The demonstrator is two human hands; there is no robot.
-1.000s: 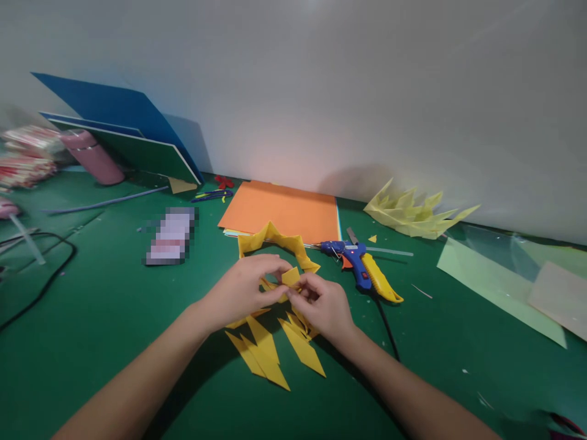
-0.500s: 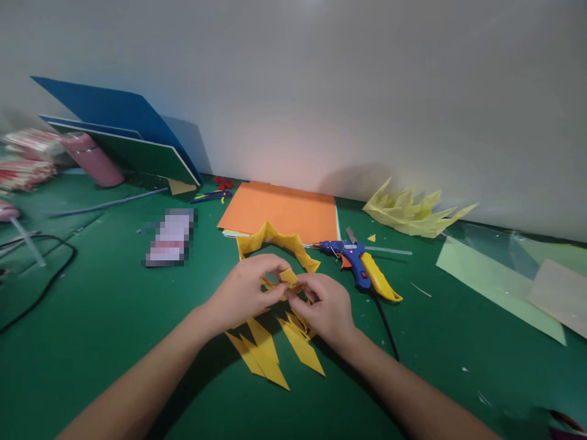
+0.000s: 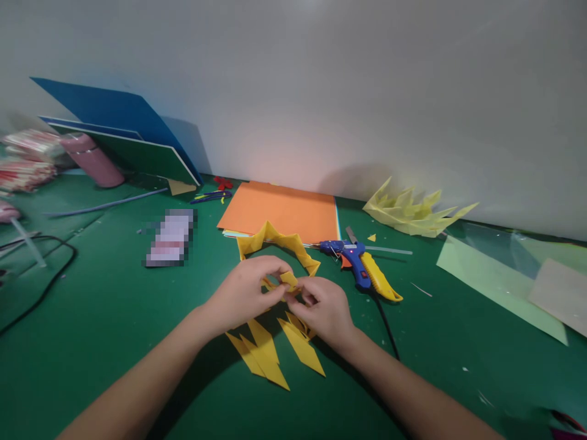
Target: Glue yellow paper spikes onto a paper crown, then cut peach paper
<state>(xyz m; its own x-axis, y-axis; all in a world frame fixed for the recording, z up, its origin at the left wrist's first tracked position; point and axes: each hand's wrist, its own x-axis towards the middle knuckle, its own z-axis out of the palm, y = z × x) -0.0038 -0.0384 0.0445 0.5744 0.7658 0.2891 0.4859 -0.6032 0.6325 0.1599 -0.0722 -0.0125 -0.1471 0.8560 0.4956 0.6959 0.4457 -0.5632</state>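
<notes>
Between the fingertips of both hands is a small piece of yellow paper (image 3: 288,280), partly covered by the fingers. My left hand (image 3: 250,287) pinches it from the left, and my right hand (image 3: 323,305) is closed on its right edge. Just behind the hands lies a zigzag-folded yellow paper strip (image 3: 279,237), curved like part of a ring. Several pointed yellow paper pieces (image 3: 263,354) lie on the green table in front of and below the hands; some are hidden under them.
A blue glue gun (image 3: 346,253) and a yellow utility knife (image 3: 380,278) lie right of the hands. Orange paper sheets (image 3: 284,211) are behind. A pale yellow paper crown (image 3: 413,214) sits at the wall. A pink bottle (image 3: 96,162) stands left, near leaning blue boards (image 3: 105,110).
My right hand has shifted very slightly at the small paper piece. My left hand and the surrounding things look unchanged.
</notes>
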